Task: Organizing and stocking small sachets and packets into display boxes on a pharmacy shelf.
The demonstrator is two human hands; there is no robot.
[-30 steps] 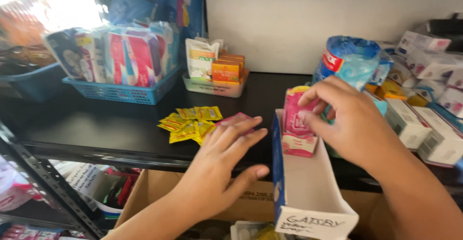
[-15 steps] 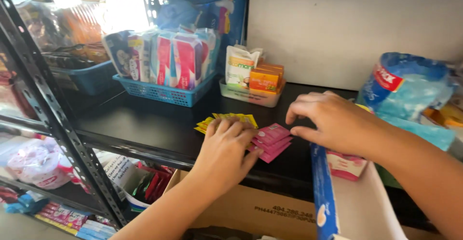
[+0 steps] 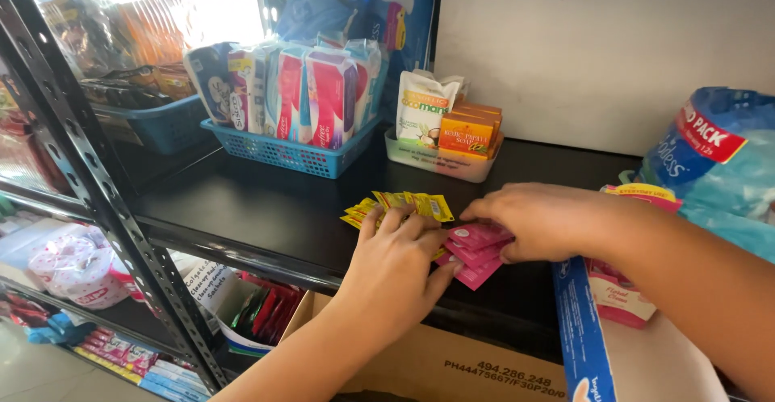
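Pink sachets [image 3: 476,250] under R grip [image 3: 539,220], beside L grip [image 3: 395,265].

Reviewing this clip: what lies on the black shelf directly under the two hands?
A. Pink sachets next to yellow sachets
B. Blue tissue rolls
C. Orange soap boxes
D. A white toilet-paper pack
A: the right hand rests on a small stack of pink sachets, and the left hand lies over the yellow sachets beside them on the black shelf.
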